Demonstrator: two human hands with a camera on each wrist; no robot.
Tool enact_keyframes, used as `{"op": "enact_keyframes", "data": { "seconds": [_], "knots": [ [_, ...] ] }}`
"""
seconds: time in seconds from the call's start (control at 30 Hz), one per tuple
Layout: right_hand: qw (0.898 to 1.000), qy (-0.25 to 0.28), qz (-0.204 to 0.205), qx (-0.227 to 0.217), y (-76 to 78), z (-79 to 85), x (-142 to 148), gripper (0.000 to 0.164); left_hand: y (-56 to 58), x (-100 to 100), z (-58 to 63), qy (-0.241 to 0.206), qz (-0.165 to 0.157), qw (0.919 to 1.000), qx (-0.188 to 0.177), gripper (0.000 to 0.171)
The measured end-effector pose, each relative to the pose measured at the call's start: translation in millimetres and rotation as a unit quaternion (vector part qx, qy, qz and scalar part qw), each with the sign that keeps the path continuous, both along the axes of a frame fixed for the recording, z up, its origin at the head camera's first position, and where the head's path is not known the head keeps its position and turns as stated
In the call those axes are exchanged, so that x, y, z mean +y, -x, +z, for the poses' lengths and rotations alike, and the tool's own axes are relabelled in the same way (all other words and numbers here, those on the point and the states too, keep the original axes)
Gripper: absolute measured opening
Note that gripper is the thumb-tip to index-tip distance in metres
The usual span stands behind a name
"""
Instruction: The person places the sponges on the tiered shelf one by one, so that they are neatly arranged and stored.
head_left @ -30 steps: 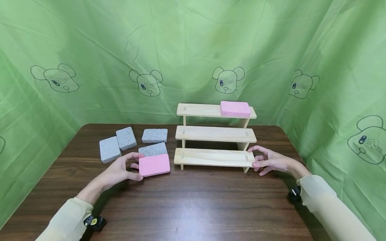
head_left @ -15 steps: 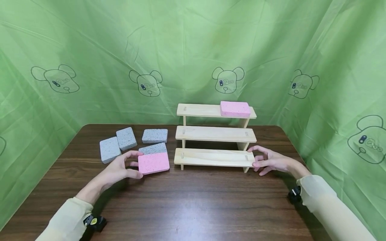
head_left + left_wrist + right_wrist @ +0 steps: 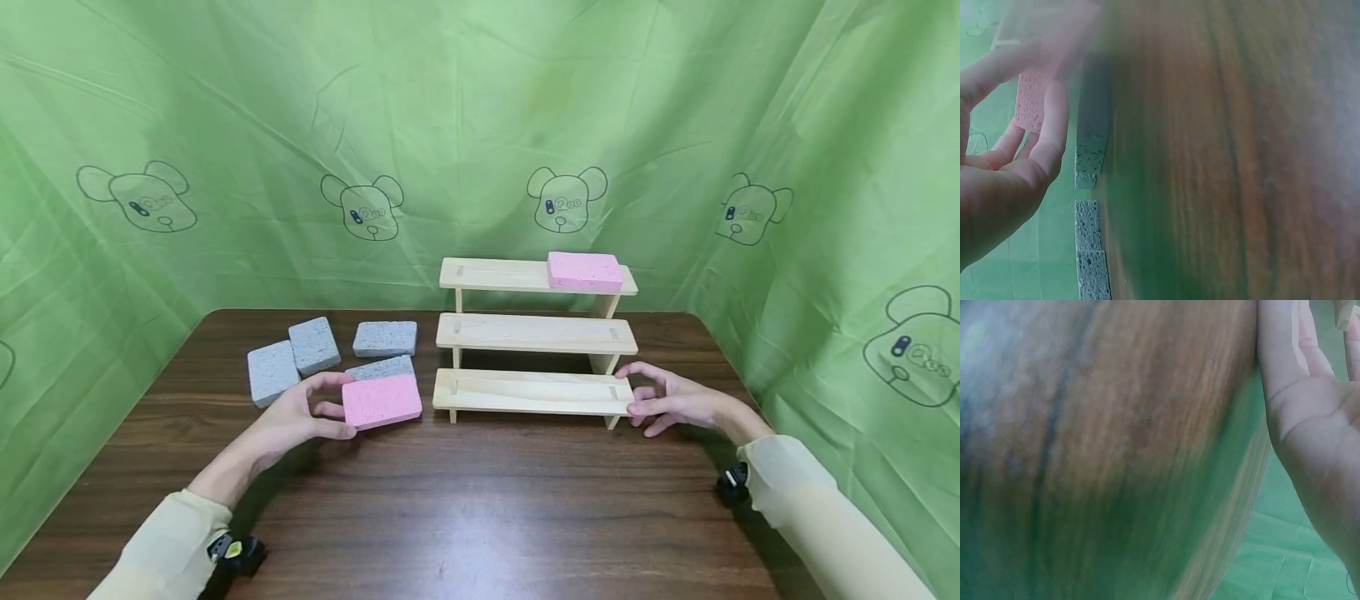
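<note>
Pink rectangular sponge [image 3: 382,401], centre-left, pinched by the left hand [image 3: 294,415], jutting lengthwise rightward from its fingers [image 3: 327,381] toward a pale three-tier wooden rack [image 3: 536,332], gripped by the right hand [image 3: 678,402], centre-right.

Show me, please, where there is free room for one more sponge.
Bare: the middle shelf, the bottom shelf left of the right hand, the top shelf left of its pink sponge, and the table between the sleeves. Crowded: the table's back left, with four grey sponges and the left hand holding another pink sponge.
</note>
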State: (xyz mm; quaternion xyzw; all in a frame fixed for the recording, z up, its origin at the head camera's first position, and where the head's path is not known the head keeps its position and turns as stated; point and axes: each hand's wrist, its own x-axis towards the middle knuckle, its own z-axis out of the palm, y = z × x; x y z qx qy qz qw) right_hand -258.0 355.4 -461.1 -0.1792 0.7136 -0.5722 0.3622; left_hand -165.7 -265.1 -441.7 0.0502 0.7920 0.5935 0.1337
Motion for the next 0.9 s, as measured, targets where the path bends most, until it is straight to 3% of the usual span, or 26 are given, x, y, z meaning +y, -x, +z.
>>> {"op": "enact_keyframes", "data": {
  "seconds": [0.2, 0.53, 0.9],
  "knots": [
    [1.000, -0.002, -0.002, -0.001, -0.6, 0.1, 0, 0.050, 3.3, 4, 3.2, 0.009, -0.003, 0.9999, 0.012, 0.083],
    [1.000, 0.001, 0.000, -0.001, -0.7, 3.3, -1, 0.052, 7.5, 15, 8.5, -0.041, -0.010, 0.9991, 0.006, 0.093],
    [1.000, 0.005, 0.004, -0.001, 1.1, -0.3, 1, 0.050, 12.1, 9, 39.6, -0.059, -0.045, 0.9963, 0.042, 0.080]
  ]
}}
